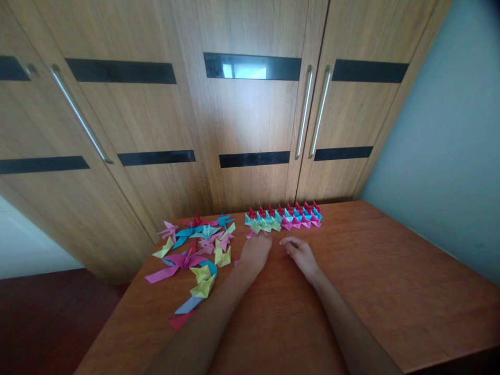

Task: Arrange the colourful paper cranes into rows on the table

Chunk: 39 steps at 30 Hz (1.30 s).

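Folded paper cranes stand in tight rows (297,214) at the table's back edge, red behind, light blue in the middle, and green and magenta in front. My left hand (255,252) is closed just before the rows' left end. A pink paper crane (250,234) shows at its fingertips; the hand hides most of it. To the right, my right hand (301,254) hovers low in front of the magenta cranes, fingers loosely apart and nothing visible in them. Left of my left arm lies a loose pile of cranes, among them a magenta crane (186,259) and a yellow one (203,288).
The brown wooden table (390,291) carries everything. Behind it rises a wooden wardrobe (253,114) with metal handles and dark strips. A pale wall (441,172) borders the right side. On the left, the table's edge drops to a dark red floor (50,312).
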Available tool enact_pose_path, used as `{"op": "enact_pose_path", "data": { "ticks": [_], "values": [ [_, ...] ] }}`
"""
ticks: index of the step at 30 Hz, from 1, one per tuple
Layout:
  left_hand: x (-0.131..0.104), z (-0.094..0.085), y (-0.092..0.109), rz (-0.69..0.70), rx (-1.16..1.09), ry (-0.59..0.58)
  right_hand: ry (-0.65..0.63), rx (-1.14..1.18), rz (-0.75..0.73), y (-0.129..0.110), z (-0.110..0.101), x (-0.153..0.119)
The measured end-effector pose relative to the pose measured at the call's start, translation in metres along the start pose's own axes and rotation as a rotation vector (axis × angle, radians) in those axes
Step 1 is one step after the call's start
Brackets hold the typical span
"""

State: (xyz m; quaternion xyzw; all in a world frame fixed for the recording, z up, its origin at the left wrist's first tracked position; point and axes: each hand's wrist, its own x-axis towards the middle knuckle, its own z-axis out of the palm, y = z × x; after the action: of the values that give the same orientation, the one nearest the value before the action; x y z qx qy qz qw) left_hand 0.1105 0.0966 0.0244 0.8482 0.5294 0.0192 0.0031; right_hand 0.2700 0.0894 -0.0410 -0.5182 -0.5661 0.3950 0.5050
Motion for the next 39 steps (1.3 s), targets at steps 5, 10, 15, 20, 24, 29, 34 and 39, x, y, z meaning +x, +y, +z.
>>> {"op": "enact_pose_path", "data": {
  "ticks": [5, 10, 15, 20, 24, 29, 34, 39],
  "values": [
    [0.007, 0.000, -0.002, -0.016, 0.023, 0.000, -0.014, 0.007, 0.006, -0.001, 0.000, 0.000],
    [0.011, -0.001, -0.001, -0.026, 0.025, 0.009, -0.020, 0.005, 0.008, -0.002, 0.000, 0.001],
    [0.002, -0.005, -0.001, -0.037, 0.015, 0.054, -0.030, 0.011, 0.006, 0.000, 0.000, 0.001],
    [-0.032, -0.020, -0.023, -0.066, 0.007, 0.108, -0.034, -0.014, -0.004, 0.000, 0.000, 0.002],
    [-0.068, -0.034, -0.055, -0.102, -0.064, 0.171, -0.029, -0.018, 0.005, -0.005, 0.000, 0.000],
    [-0.105, -0.037, -0.072, -0.081, -0.189, 0.162, -0.027, -0.001, 0.008, -0.006, 0.001, -0.001],
    [-0.119, -0.026, -0.059, -0.049, -0.169, 0.082, -0.030, 0.005, 0.012, -0.003, 0.001, -0.001],
    [-0.119, -0.007, -0.046, -0.062, -0.015, 0.030, -0.039, -0.005, 0.021, -0.005, 0.001, -0.003]
  ]
}}
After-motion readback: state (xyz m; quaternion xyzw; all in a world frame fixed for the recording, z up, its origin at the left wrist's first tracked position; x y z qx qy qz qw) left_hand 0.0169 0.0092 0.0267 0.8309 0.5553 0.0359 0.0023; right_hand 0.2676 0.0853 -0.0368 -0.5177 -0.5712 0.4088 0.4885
